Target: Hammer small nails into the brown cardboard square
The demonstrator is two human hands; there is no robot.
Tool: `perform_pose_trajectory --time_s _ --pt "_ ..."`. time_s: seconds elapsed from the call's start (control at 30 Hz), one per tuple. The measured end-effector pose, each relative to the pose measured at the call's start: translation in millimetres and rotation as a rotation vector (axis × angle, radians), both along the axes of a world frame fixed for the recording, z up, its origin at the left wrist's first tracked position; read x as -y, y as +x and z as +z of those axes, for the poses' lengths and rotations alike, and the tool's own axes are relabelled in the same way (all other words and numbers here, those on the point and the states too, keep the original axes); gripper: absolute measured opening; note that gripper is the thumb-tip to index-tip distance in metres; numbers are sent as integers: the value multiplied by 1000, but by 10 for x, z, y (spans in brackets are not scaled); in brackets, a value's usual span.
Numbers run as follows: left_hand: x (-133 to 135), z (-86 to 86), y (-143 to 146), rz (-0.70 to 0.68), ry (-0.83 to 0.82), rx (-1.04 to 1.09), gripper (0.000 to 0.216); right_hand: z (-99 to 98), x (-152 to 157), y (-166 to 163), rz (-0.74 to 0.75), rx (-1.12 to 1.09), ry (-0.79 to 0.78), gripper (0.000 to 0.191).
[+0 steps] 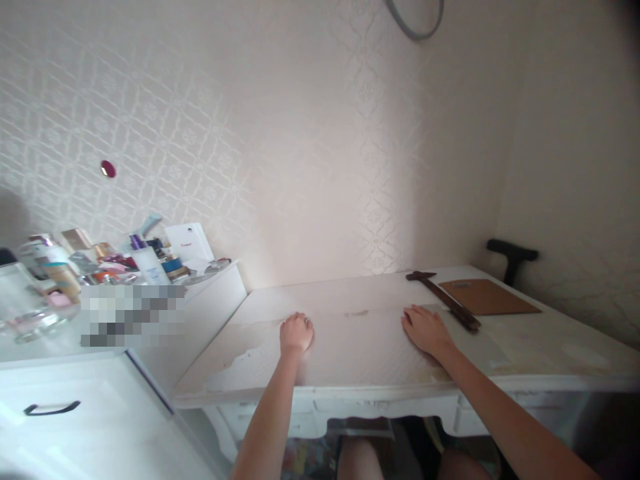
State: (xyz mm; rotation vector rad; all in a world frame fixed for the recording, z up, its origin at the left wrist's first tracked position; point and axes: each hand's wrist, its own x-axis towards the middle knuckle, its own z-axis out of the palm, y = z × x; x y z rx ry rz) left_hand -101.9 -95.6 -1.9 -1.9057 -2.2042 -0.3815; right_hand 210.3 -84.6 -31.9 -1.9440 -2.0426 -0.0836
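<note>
My left hand (297,333) rests on the white desk (350,353) left of its middle, fingers curled in, a ring showing on one of them. Nothing shows in its grip. Farther right, my right hand (427,329) lies on the desktop, its fingers loosely stretched and holding nothing. Just beyond it is a hammer (449,300) with a dark wooden handle, close to the right hand but apart from it. Beside the hammer lies a brown clipboard (493,297) with a metal clip.
To the left stands a white cabinet (145,433) crowded with bottles (151,267), cosmetics and a white box (190,243). A black T-shaped handle (513,253) rises behind the desk's right end. A grey cable loop (417,33) hangs on the wall. My knees are under the desk.
</note>
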Motion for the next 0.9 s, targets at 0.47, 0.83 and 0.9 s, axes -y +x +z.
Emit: perform_pose_trajectory --time_s 0.47,0.83,0.9 --pt "0 1 -1 -5 -4 -27 33 -2 10 -2 -6 -2 1 41" --pt "25 44 22 17 -36 -2 32 0 7 4 -4 -5 1 40" --pt "23 47 24 18 -41 -1 32 1 6 5 -5 -4 0 40"
